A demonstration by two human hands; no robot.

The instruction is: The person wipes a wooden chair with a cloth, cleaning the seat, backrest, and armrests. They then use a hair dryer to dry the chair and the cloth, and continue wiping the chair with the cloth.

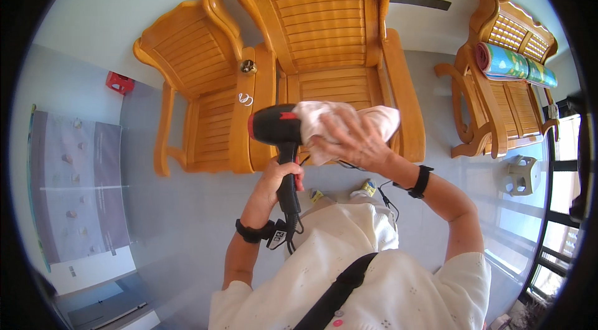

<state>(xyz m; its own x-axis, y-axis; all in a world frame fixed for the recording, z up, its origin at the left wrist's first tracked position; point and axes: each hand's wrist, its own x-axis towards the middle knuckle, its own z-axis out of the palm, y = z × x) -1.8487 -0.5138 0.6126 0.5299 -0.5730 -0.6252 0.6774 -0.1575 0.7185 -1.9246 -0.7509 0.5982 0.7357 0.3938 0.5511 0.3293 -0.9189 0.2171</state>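
A black hair dryer with red trim [275, 125] is upright in my left hand [275, 179], whose fingers wrap around its handle. A pale pink cloth [317, 113] lies bunched against the nozzle end of the dryer. My right hand [350, 136] is spread over the cloth and presses it there; the palm side is hidden. The dryer's black cord hangs from the handle's lower end past my left wrist.
Wooden armchairs [327, 26] stand ahead, with a small metal cup [248, 67] and white loops [245, 99] on an armrest. To the right are a wooden bench [497, 96] holding a rolled mat [514, 66], and a plastic stool [522, 175]. A red stool [120, 83] is far left.
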